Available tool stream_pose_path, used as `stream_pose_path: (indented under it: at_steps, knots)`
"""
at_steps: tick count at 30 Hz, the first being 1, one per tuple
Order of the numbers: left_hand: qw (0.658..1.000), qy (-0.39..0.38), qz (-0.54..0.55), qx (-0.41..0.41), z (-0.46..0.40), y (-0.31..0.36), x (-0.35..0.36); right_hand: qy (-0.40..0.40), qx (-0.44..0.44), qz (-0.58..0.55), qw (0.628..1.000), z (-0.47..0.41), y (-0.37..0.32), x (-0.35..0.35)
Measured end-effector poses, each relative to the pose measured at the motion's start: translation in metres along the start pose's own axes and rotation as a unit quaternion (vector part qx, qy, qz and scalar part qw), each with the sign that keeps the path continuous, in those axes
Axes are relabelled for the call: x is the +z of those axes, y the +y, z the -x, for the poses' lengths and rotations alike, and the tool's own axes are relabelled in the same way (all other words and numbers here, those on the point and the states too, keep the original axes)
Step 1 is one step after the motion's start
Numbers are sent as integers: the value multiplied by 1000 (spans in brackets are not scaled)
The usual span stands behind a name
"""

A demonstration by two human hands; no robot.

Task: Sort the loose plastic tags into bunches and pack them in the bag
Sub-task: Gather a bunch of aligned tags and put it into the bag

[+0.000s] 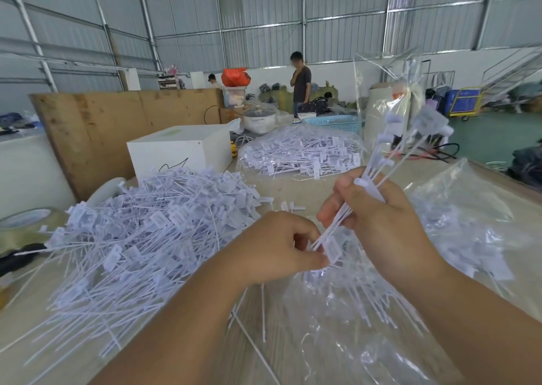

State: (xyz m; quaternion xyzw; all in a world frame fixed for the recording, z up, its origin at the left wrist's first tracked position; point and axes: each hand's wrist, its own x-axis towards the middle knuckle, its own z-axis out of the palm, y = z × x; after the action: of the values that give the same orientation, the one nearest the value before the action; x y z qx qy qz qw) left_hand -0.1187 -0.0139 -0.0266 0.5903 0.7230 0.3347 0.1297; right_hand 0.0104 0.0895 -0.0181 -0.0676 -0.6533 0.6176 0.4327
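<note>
A big heap of loose white plastic tags [140, 232] covers the left half of the table. My right hand [378, 220] grips a small bunch of tags [393, 156] by their thin stems, with the flat heads fanned up and to the right. My left hand [278, 246] pinches one tag [333, 248] by its flat head at the lower end of that bunch. A clear plastic bag [381, 311] with packed tags inside lies under and to the right of both hands.
A second filled bag of tags [299, 153] lies further back, beside a white box [179, 150]. A tape roll [26, 223] sits at the left edge. An upright clear bag [384, 91] stands behind the bunch. A person [300, 82] stands far behind.
</note>
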Motion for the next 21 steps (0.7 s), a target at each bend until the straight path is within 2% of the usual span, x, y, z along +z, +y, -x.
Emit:
stream_pose_path:
  at_steps: [5, 10, 14, 17, 21]
  knots:
    - [1000, -21, 2, -16, 0, 3, 2, 4, -9, 4, 1000, -6, 3, 0]
    - [994, -81, 71, -31, 2, 10, -3, 1, 24, -44, 999, -9, 4, -2]
    - [995, -78, 56, -24, 2, 9, 4, -14, 43, -67, 997, -10, 6, -3]
    - [998, -47, 47, -21, 3, 9, 9, -12, 42, -62, 997, -10, 7, -2]
    - [995, -22, 99, -13, 0, 7, 11, -12, 50, -63, 997, -11, 7, -3]
